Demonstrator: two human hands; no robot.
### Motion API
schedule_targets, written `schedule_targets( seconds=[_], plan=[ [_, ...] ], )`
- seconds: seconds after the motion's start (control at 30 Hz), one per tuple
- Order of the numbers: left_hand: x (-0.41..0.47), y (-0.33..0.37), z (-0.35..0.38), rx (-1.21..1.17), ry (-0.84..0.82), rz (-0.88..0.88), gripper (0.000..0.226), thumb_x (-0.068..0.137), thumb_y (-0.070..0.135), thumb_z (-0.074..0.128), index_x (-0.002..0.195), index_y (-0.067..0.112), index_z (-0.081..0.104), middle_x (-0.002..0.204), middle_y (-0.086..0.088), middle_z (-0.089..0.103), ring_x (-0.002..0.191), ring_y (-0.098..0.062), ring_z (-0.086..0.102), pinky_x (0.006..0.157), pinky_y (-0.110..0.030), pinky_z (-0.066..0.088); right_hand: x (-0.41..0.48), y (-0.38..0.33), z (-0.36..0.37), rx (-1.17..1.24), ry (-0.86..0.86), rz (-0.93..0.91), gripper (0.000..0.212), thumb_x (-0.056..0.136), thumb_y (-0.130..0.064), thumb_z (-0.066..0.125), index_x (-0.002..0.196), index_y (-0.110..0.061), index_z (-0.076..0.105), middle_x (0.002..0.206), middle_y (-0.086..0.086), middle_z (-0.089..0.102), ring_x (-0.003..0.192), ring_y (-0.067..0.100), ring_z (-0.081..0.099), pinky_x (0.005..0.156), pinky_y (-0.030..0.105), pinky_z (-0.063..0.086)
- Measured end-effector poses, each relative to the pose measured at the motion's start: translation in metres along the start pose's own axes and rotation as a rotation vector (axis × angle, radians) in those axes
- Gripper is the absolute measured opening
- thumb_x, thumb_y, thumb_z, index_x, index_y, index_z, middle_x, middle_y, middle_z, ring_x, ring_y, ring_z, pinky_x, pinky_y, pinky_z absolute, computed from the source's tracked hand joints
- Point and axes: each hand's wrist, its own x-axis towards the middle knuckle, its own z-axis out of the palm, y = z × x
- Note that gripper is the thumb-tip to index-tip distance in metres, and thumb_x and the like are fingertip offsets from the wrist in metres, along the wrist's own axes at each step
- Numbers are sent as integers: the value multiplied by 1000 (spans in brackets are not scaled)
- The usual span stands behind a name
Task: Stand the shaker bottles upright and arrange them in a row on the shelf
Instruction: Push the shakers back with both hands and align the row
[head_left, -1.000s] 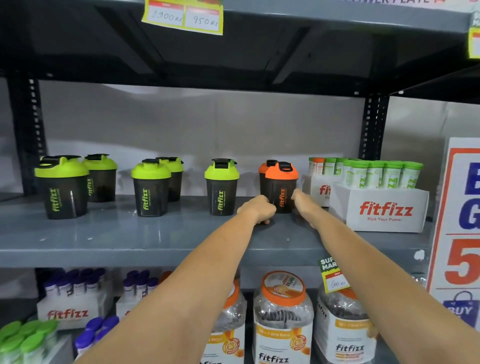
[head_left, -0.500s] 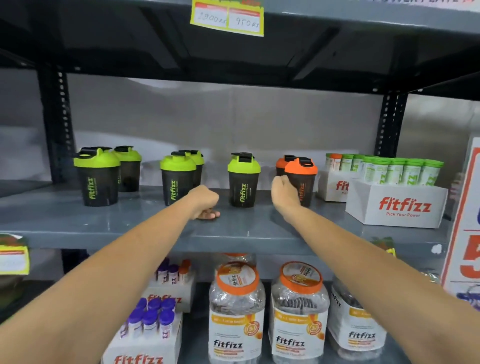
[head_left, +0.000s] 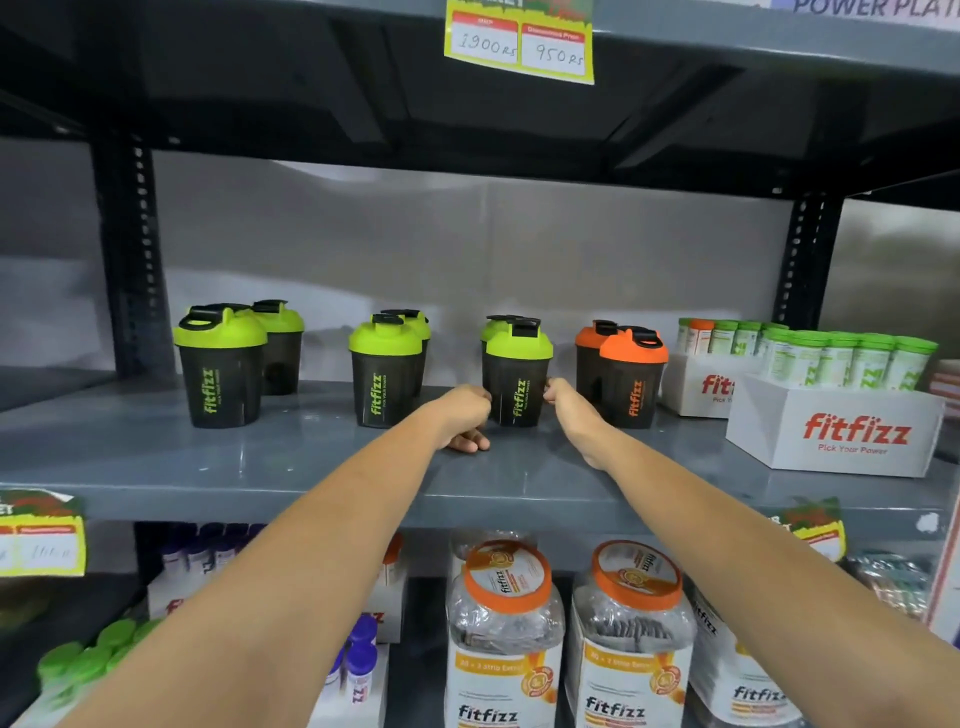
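Several black Fitfizz shaker bottles stand upright in front-and-back pairs on the grey shelf (head_left: 156, 462). Three pairs have green lids; their front bottles are the left one (head_left: 221, 366), the second one (head_left: 384, 374) and the third one (head_left: 517, 374). The fourth pair, to the right, has orange lids (head_left: 631, 382). My left hand (head_left: 462, 415) is curled, knuckles against the left side of the third green-lidded bottle, its lower fingers resting on the shelf. My right hand (head_left: 569, 408) is curled against that bottle's right side. The bottle sits between both hands.
White Fitfizz boxes (head_left: 836, 426) of green-capped tubes stand at the shelf's right end. A black upright post (head_left: 132, 260) rises at the left. Large jars (head_left: 506, 639) with orange rims fill the shelf below. A yellow price tag (head_left: 519, 44) hangs from the shelf above.
Both hands have moved left, from either side of the front orange-lidded bottle to either side of the third green-lidded bottle. No bottle has visibly shifted.
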Motion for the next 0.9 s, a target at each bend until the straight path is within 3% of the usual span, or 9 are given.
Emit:
schedule_targets(
  seconds=[0.1, 0.23, 0.3, 0.33, 0.4, 0.5, 0.6, 0.7, 0.9],
  plan=[
    [5, 1, 3, 7, -5, 12, 54, 92, 1, 25, 143, 14, 37, 124, -6, 49, 48, -6, 56, 33, -13, 40, -1, 0, 0, -31, 4, -12, 67, 68, -50, 30, 126, -25, 52, 140, 9, 49, 127, 31, 41, 110, 51, 26],
    [-9, -3, -3, -15, -54, 8, 47, 96, 2, 29, 142, 7, 36, 106, -7, 55, 61, -9, 60, 43, -14, 48, -20, -7, -3, -66, 23, -21, 46, 90, -37, 33, 122, -13, 56, 124, 9, 55, 110, 26, 47, 94, 38, 35],
    [-22, -6, -20, -70, -129, -22, 38, 97, 2, 36, 135, 0, 44, 116, -13, 58, 71, -14, 63, 50, -16, 53, -25, -5, -5, -134, 94, -88, 44, 93, -32, 29, 114, -7, 60, 122, 15, 61, 110, 31, 52, 97, 39, 39],
    [-30, -9, -35, -63, -164, -44, 33, 97, 2, 41, 128, -1, 50, 117, -13, 60, 69, -14, 65, 51, -18, 55, -32, -7, -2, -171, 119, -131, 48, 92, -33, 28, 108, -5, 63, 118, 18, 64, 109, 34, 55, 99, 41, 41],
    [-42, -20, -68, 40, -178, -109, 17, 93, 7, 52, 106, 0, 62, 95, -10, 67, 56, -11, 65, 48, -20, 55, -45, -15, 7, -200, 126, -206, 56, 82, -39, 25, 97, -4, 66, 106, 19, 69, 102, 36, 58, 96, 44, 45],
    [-51, -46, -116, 193, 25, -193, 15, 88, 12, 64, 81, 0, 59, 64, -10, 63, 40, -9, 59, 42, -20, 53, -51, -36, 40, -91, 41, -257, 49, 79, -37, 28, 88, -9, 67, 86, 13, 71, 89, 31, 60, 93, 42, 48],
    [-48, -69, -133, 127, 223, -117, 36, 84, 17, 72, 109, 1, 50, 67, -9, 61, 42, -10, 59, 34, -20, 47, -50, -59, 82, 48, -47, -173, 37, 89, -32, 33, 98, -8, 59, 93, 11, 65, 83, 27, 55, 82, 35, 42],
    [-40, -79, -130, 64, 256, 16, 61, 85, 16, 70, 137, 9, 38, 71, -6, 60, 34, -2, 55, 30, -16, 39, -45, -71, 112, 96, -53, -152, 23, 92, -28, 34, 82, -14, 49, 96, 13, 59, 86, 25, 49, 81, 35, 37],
    [-14, -88, -125, 78, 292, 122, 42, 86, 17, 69, 123, 13, 49, 72, -9, 64, 33, -4, 53, 30, -16, 35, -35, -65, 131, 152, -12, -144, 43, 80, -37, 36, 98, -7, 62, 106, 14, 62, 92, 27, 52, 78, 34, 37]
  ],
)
